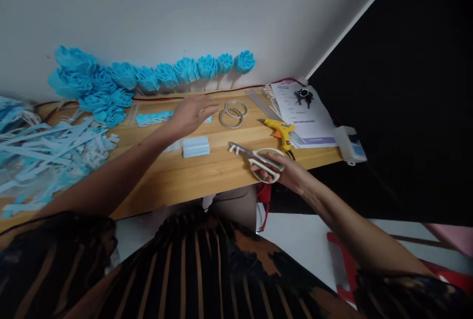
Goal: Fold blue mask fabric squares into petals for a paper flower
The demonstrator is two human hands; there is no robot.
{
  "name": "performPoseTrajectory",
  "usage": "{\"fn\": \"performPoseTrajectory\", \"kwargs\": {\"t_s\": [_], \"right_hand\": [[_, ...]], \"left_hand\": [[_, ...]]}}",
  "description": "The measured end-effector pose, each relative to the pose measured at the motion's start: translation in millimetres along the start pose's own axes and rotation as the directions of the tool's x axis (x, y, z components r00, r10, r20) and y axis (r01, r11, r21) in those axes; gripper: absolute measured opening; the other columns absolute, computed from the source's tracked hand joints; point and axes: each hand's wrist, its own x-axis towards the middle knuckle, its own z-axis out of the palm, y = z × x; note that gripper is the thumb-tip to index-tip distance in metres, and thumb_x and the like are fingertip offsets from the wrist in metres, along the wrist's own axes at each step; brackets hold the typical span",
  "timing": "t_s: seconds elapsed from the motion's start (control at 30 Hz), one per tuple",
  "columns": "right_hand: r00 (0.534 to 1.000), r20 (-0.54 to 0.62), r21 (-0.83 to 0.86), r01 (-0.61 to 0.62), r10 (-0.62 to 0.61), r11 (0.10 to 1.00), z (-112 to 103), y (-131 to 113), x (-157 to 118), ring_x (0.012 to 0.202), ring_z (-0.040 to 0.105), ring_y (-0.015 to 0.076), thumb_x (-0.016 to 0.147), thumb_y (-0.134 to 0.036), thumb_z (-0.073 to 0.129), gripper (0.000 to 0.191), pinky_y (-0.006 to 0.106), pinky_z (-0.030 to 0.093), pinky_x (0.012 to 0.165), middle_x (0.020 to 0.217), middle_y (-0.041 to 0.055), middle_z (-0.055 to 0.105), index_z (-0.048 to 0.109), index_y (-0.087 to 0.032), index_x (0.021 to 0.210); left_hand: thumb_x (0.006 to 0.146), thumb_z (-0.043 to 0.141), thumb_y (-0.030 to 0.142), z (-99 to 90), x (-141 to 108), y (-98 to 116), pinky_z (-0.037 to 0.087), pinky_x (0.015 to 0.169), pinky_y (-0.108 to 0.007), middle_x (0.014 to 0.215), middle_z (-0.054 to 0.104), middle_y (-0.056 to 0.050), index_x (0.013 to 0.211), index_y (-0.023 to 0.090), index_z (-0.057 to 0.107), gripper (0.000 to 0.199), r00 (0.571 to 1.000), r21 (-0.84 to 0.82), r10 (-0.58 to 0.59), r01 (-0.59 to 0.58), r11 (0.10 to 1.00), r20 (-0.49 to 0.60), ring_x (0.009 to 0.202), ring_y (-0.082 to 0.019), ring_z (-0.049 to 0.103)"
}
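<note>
- Wooden planks make up the worktop, pushed against a pale grey wall; a black expanse fills the right side.
- Blue ruffled flowers line the wall, bunched thicker at the left above a tangle of pale strips.
- Below me the floor is light, with a red stool at the right.
- My right hand grips the scissors over the front of the worktop, blades pointing left, white bits at them.
- Nearby lie a folded blue stack, two overlapping metal rings and a yellow glue gun.
- Keys sit on a printed sheet, its text too small to read.
- My left hand is over folded blue pieces, fingers reaching right; I cannot tell whether it holds anything.
- A blue heap is cut off at the left edge.
</note>
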Motion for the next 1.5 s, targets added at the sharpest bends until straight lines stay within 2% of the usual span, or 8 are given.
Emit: {"fn": "performPoseTrajectory", "kwargs": {"t_s": [0.2, 0.37, 0.57, 0.8, 1.0, 1.07, 1.33, 1.5], "right_hand": [[0.991, -0.134, -0.179, -0.009, -0.016, 0.984, 10, -13, 23, 0.058, 0.069, 0.0140, 0.094, -0.047, 0.064, 0.035, 0.022, 0.056, 0.054, 0.079, 0.0115, 0.080, 0.076, -0.014, 0.093], [0.964, -0.229, -0.371, 0.045, -0.138, 0.928, 7, -13, 41, 0.056, 0.067, 0.0177, 0.087, -0.054, 0.070, 0.035, 0.029, 0.054, 0.051, 0.075, 0.0104, 0.077, 0.074, -0.019, 0.091], [0.739, -0.348, -0.701, 0.203, -0.577, 0.684, -7, -11, 53, 0.074, 0.069, 0.0220, 0.070, -0.045, 0.085, 0.047, 0.034, 0.056, 0.062, 0.090, 0.0073, 0.075, 0.069, -0.021, 0.107], [0.798, -0.389, -0.593, 0.165, -0.460, 0.788, -7, -2, 54, 0.077, 0.069, 0.0232, 0.074, -0.051, 0.080, 0.051, 0.035, 0.058, 0.060, 0.093, 0.0076, 0.073, 0.070, -0.021, 0.114], [0.510, 0.023, -0.985, 0.159, -0.860, 0.068, -7, -9, 48, 0.122, 0.064, 0.0347, 0.090, -0.047, 0.061, 0.035, 0.058, 0.047, 0.109, 0.127, 0.0168, 0.072, 0.078, -0.021, 0.107], [0.477, 0.099, -0.977, 0.211, -0.873, 0.005, 11, -16, 48, 0.123, 0.065, 0.0343, 0.093, -0.046, 0.058, 0.035, 0.058, 0.047, 0.110, 0.127, 0.0164, 0.072, 0.078, -0.022, 0.109], [0.776, 0.183, -0.656, 0.554, -0.604, 0.513, 129, -30, 92, 0.113, 0.068, 0.0272, 0.087, -0.052, 0.071, 0.039, 0.046, 0.050, 0.105, 0.120, 0.0075, 0.077, 0.075, -0.027, 0.118], [0.840, 0.188, -0.458, 0.534, -0.509, 0.711, 148, -33, 131, 0.063, 0.051, 0.0114, 0.070, -0.056, 0.083, 0.040, 0.027, 0.042, 0.062, 0.067, -0.0033, 0.059, 0.068, -0.020, 0.080]], "left_hand": [[0.097, 0.050, 0.046, -50.1, -55, -29, 0.052, 0.105, -0.042, 0.126, 0.078, -0.010, 0.116, 0.019, 0.079, 0.044, 0.947, 0.026, -0.300, 0.305, 0.952, -0.113, 0.116, -0.029, 0.071], [0.091, 0.057, 0.044, -58.1, -97, -48, 0.056, 0.090, -0.038, 0.111, 0.082, -0.007, 0.106, 0.024, 0.081, 0.035, 0.895, 0.055, -0.435, 0.441, 0.896, -0.104, 0.100, -0.028, 0.073], [0.092, 0.054, 0.038, -45.9, -121, -60, 0.052, 0.087, -0.037, 0.102, 0.081, -0.009, 0.096, 0.023, 0.081, 0.031, 0.914, 0.133, -0.398, 0.406, 0.904, -0.080, 0.095, -0.027, 0.071], [0.097, 0.055, 0.037, -32.7, -110, -58, 0.047, 0.099, -0.044, 0.114, 0.074, -0.017, 0.112, 0.014, 0.075, 0.034, 0.947, 0.395, -0.314, 0.262, 0.881, 0.072, 0.109, -0.031, 0.066], [0.092, 0.061, 0.025, -29.2, -107, -55, 0.048, 0.088, -0.039, 0.098, 0.074, -0.012, 0.086, 0.016, 0.070, 0.015, 0.917, 0.291, -0.389, 0.350, 0.890, 0.087, 0.096, -0.027, 0.066], [0.092, 0.062, 0.027, -29.8, -104, -45, 0.048, 0.083, -0.036, 0.096, 0.074, -0.010, 0.086, 0.017, 0.068, 0.013, 0.914, 0.151, -0.404, 0.394, 0.907, 0.040, 0.091, -0.024, 0.066], [0.092, 0.061, 0.023, -25.6, -86, 16, 0.047, 0.074, -0.030, 0.089, 0.074, -0.002, 0.086, 0.020, 0.063, 0.007, 0.933, -0.261, -0.344, 0.308, 0.915, -0.105, 0.082, -0.017, 0.066], [0.091, 0.063, 0.024, -18.5, -84, 11, 0.045, 0.070, -0.029, 0.086, 0.073, -0.001, 0.088, 0.020, 0.065, 0.006, 0.906, -0.300, -0.379, 0.314, 0.900, -0.188, 0.078, -0.016, 0.064]]}}
